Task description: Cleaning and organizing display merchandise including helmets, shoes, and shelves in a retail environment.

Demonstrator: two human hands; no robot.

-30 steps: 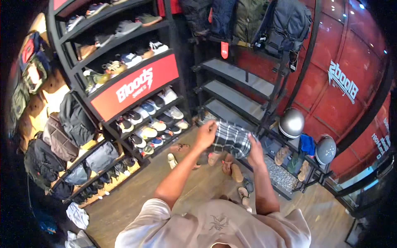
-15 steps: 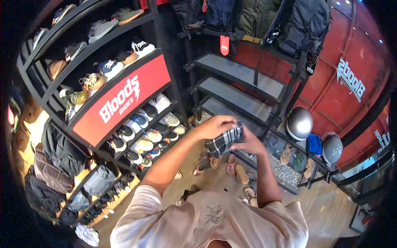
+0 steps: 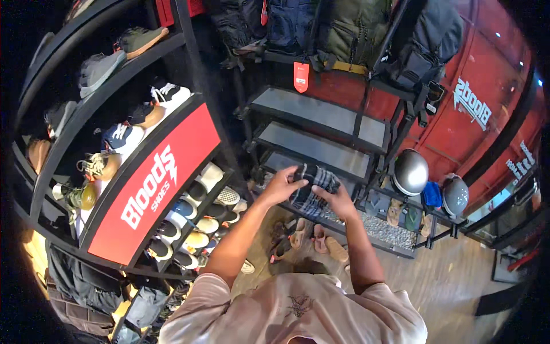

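Several rows of shoes (image 3: 210, 179) stand on the black rack (image 3: 189, 69) at the left, above and below a red panel (image 3: 196, 133); a chequered slip-on (image 3: 228, 196) sits near the right edge of the lower shelves. Next comes the left hand (image 3: 279, 186), its thumb and fingers pinched close on the upper left edge of a plaid cloth (image 3: 312, 202). Both hands hold this cloth in the air, in front of the grey stepped shelves (image 3: 312, 144) and near the front edge of the lowest. Thin white lines cross its dark, near-black ground, with paler grey-blue checks lower down. It is bunched rather than flat: the top looks folded over into a thick, darker roll, while the lower part hangs in soft creases between the hands. Beyond it, toward the floor, pairs of sandals (image 3: 337, 245) stand below the front edge of a gravel-topped stand (image 3: 395, 234). The right hand (image 3: 342, 203) grips the cloth's right side, thumb laid across the front and the other fingers mostly hidden behind. Farther right, a silver helmet (image 3: 411, 172), a blue cloth (image 3: 432, 195) and a grey helmet (image 3: 455, 196) stand in a row, the grey one toward the right end.
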